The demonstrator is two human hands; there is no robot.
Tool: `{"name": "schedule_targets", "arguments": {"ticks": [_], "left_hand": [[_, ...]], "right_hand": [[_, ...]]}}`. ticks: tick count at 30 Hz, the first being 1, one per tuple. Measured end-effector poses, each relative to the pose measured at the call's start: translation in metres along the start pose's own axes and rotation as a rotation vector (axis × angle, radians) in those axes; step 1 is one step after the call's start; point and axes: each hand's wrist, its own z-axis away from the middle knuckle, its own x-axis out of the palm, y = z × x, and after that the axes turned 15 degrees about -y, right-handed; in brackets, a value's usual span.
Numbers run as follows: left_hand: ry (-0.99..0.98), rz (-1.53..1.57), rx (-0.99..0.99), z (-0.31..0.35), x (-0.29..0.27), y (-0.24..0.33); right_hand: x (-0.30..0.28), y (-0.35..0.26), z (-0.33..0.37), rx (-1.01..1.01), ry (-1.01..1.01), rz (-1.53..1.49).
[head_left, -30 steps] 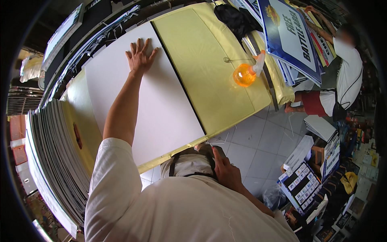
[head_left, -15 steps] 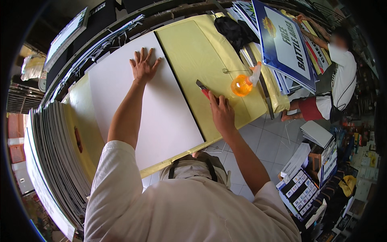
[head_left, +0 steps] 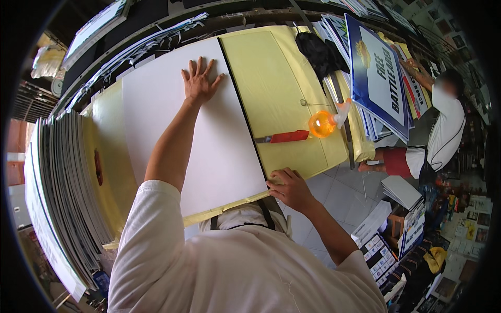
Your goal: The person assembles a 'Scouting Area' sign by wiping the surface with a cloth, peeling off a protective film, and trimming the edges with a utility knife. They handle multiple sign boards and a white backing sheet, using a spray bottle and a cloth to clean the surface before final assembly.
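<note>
A large white board (head_left: 182,130) with a dark right edge lies on the yellow-covered table (head_left: 271,62). My left hand (head_left: 202,82) rests flat on its upper part, fingers spread. At the board's near right corner is my right hand (head_left: 290,189), its fingers curled in and meeting the edge; what the fingertips do under the edge is hidden. A cutter knife (head_left: 286,137) with a red handle lies on the yellow surface, its blade toward the dark edge. Just beyond the handle sits a spray bottle (head_left: 322,124) of orange liquid.
Grey-edged boards (head_left: 73,177) stand stacked at the left. Printed signs (head_left: 378,78) lean at the right, near a black cloth bag (head_left: 318,55). A co-worker (head_left: 446,122) stands behind them. Another red-handled tool (head_left: 98,167) lies by the stack.
My right hand has put down the cutter knife on the table and moved nearer, to the board's corner. My left hand stays flat on the board. The view has shifted slightly.
</note>
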Motion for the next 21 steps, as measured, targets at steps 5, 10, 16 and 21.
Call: {"name": "schedule_targets", "arguments": {"ticks": [5, 10, 16, 21], "left_hand": [[0.008, 0.015, -0.001, -0.001, 0.000, -0.005], [-0.007, -0.001, 0.002, 0.000, -0.003, -0.001], [-0.005, 0.015, 0.001, 0.004, -0.005, 0.000], [-0.015, 0.017, -0.004, 0.004, -0.007, 0.000]], "right_hand": [[-0.001, 0.004, -0.010, -0.029, 0.010, 0.024], [0.003, 0.010, -0.014, -0.066, -0.010, 0.112], [-0.003, 0.013, -0.021, -0.090, 0.008, 0.113], [-0.024, 0.004, -0.025, 0.018, 0.101, -0.153]]}}
